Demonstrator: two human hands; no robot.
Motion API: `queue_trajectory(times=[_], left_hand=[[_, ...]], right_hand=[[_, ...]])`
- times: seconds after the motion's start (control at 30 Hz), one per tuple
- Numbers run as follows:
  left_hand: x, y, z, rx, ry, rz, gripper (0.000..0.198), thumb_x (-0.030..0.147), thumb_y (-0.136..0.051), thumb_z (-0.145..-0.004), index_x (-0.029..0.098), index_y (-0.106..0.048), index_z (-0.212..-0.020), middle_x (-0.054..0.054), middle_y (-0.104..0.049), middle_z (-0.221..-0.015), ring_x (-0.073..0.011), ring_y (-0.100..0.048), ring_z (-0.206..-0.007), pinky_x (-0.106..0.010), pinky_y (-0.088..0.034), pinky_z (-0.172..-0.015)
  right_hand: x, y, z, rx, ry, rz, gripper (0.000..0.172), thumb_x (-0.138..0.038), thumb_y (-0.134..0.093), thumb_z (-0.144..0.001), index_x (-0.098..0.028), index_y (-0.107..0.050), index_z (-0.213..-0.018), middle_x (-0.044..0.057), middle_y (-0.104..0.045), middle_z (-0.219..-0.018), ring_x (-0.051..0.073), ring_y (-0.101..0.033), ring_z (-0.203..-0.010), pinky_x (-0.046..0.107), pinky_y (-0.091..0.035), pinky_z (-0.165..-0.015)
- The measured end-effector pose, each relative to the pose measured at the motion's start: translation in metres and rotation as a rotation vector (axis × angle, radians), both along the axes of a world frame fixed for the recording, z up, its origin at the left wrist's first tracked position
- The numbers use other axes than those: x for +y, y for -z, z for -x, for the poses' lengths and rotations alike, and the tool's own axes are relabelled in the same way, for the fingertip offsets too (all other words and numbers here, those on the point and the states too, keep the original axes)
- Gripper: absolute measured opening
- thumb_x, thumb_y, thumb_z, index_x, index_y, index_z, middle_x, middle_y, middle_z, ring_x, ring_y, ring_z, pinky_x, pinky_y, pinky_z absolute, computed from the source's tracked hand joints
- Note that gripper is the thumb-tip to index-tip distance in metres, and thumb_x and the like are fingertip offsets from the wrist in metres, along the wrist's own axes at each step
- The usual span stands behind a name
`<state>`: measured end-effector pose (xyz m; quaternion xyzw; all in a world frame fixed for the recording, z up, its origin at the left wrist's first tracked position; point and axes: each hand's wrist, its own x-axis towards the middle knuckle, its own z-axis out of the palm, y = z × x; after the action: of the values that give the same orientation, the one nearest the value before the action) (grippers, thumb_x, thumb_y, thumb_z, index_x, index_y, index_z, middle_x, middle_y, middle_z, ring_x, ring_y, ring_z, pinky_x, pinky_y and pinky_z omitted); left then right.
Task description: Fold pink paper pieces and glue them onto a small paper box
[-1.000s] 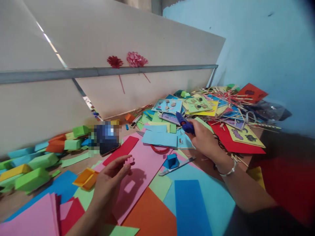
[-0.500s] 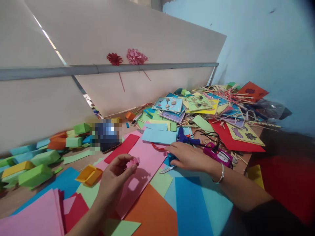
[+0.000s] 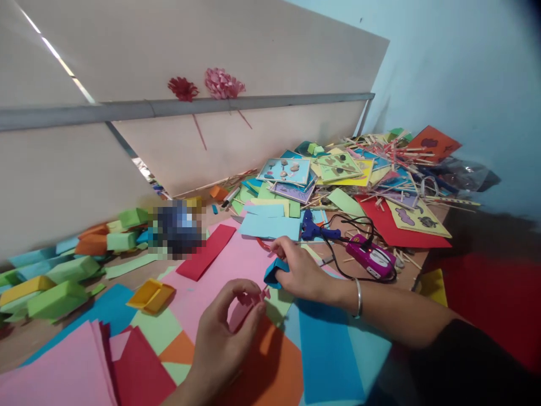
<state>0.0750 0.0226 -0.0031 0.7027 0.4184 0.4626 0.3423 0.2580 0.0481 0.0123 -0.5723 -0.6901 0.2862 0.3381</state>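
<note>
Hands [image 3: 226, 332] above cluttered table [image 3: 25, 343]; white panels [image 3: 236, 39], blue wall [image 3: 448, 73].

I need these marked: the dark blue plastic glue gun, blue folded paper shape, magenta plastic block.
Dark blue plastic glue gun [image 3: 311, 229], head view: its body.
Blue folded paper shape [image 3: 276, 270], head view: its visible side.
Magenta plastic block [image 3: 366, 258], head view: its top.

In front of you, a red flower [image 3: 183, 88] and a puffy pink flower [image 3: 224, 83] are up at the gray bar [image 3: 296, 102]. On your right, picture cards [image 3: 338, 167] and lots of thin sticks [image 3: 391, 155] lie in a messy pile near the blue wall [image 3: 456, 73].
</note>
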Motion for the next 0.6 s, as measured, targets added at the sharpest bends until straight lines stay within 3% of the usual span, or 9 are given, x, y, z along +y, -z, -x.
queue_trajectory(times=[0.17, 0.33, 0.4, 0.5, 0.6], left_hand=[[0.003, -0.001, -0.003, 0.18, -0.006, -0.364, 0.019, 0.01, -0.06, -0.081, 0.025, -0.061, -0.092, -0.001, -0.065, -0.084, -0.0181, -0.06, -0.08, -0.029, -0.047, -0.071], [0.01, -0.001, 0.001, 0.286, -0.037, -0.446, 0.02, 0.009, -0.059, -0.082, 0.025, -0.061, -0.093, -0.001, -0.067, -0.083, -0.0187, -0.061, -0.079, -0.031, -0.047, -0.073], [0.012, -0.002, 0.003, 0.293, -0.07, -0.463, 0.02, 0.009, -0.059, -0.082, 0.025, -0.062, -0.094, -0.001, -0.067, -0.082, -0.0192, -0.061, -0.078, -0.032, -0.047, -0.072], [0.011, -0.006, 0.005, 0.279, -0.104, -0.5, 0.02, 0.01, -0.063, -0.079, 0.026, -0.064, -0.092, -0.002, -0.069, -0.081, -0.0204, -0.062, -0.075, -0.033, -0.047, -0.07], [0.008, -0.008, 0.003, 0.295, -0.062, -0.58, 0.023, 0.008, -0.067, -0.076, 0.027, -0.067, -0.09, -0.002, -0.072, -0.081, -0.0213, -0.064, -0.076, -0.036, -0.047, -0.075]], right_hand=[[-0.001, 0.007, 0.006, 0.111, -0.121, 0.031, 0.044, -0.006, -0.062, -0.067, -0.016, -0.058, -0.109, 0.006, -0.065, -0.1, 0.019, -0.059, -0.09, 0.03, -0.047, -0.078], [-0.003, 0.004, 0.006, 0.305, -0.193, 0.217, 0.065, -0.007, -0.065, -0.067, -0.012, -0.05, -0.13, 0.011, -0.064, -0.108, 0.017, -0.061, -0.085, 0.027, -0.051, -0.07], [-0.004, 0.002, 0.004, 0.372, -0.235, 0.233, 0.066, -0.004, -0.063, -0.068, -0.012, -0.048, -0.131, 0.012, -0.064, -0.111, 0.017, -0.063, -0.09, 0.026, -0.052, -0.073], [-0.005, -0.001, 0.001, 0.352, -0.204, 0.136, 0.046, -0.004, -0.059, -0.073, -0.014, -0.056, -0.118, 0.011, -0.067, -0.107, 0.018, -0.064, -0.098, 0.029, -0.053, -0.08], [-0.005, -0.002, 0.002, 0.342, -0.226, 0.071, 0.022, -0.006, -0.058, -0.077, -0.014, -0.063, -0.097, 0.008, -0.07, -0.096, 0.017, -0.066, -0.088, 0.03, -0.053, -0.08]])
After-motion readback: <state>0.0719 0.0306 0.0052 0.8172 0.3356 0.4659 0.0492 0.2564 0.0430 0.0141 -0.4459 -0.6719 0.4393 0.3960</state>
